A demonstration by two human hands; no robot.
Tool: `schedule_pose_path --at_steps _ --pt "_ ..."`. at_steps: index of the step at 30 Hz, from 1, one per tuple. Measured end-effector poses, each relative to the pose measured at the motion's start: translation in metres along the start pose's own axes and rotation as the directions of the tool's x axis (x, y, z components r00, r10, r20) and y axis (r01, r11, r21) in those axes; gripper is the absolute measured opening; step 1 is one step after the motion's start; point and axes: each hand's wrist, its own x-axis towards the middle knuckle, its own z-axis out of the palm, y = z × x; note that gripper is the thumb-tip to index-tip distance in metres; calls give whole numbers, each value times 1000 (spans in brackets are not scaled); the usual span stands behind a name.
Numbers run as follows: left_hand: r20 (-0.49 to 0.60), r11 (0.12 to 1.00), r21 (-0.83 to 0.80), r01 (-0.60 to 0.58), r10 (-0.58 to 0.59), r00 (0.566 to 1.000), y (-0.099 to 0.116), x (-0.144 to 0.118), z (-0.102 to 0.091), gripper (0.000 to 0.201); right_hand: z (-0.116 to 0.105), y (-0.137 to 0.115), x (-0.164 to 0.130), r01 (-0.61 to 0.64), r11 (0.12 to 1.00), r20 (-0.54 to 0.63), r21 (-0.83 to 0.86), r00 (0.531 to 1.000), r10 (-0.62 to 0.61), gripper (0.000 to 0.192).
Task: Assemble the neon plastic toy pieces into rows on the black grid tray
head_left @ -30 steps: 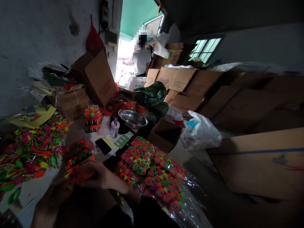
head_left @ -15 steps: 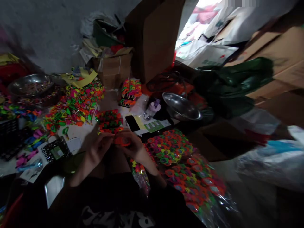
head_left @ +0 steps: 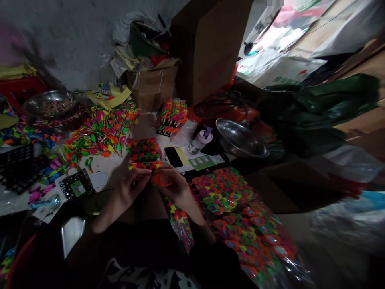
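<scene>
My right hand (head_left: 178,188) is closed around a small orange plastic toy (head_left: 161,180) with a rounded outline. Close beside it, my left hand (head_left: 131,188) is pinched, its fingertips almost meeting those of the right; what it pinches is too small and dark to make out. Both hands are above my lap at the table's near edge. Just beyond the fingers are rows of orange, red and green toys (head_left: 144,153) set in a dark holder. To the right of my right forearm, clear bags of colourful toys (head_left: 222,190) lie flat.
A loose heap of bright plastic pieces (head_left: 99,128) spreads at left, near a metal bowl (head_left: 51,105) of small parts. A phone (head_left: 173,156), a lidded cup (head_left: 201,140) and a tilted metal basin (head_left: 240,138) lie ahead. Cardboard boxes (head_left: 155,86) stand behind.
The view has turned slightly left, so the surroundings appear farther right. My hands stay close together, with the orange toy still in the right one.
</scene>
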Motion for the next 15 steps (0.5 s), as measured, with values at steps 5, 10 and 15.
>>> schedule_pose_path --at_steps 5,10,15 --pt "58 994 63 -91 87 995 3 2 -5 21 -2 4 -2 -32 999 41 -17 999 33 20" --pt "112 954 127 -271 257 960 6 4 -8 16 -5 5 -4 -41 999 94 13 995 40 19" --pt "132 935 113 -335 320 938 -2 3 -7 20 -5 11 -7 -76 995 130 67 989 67 18"
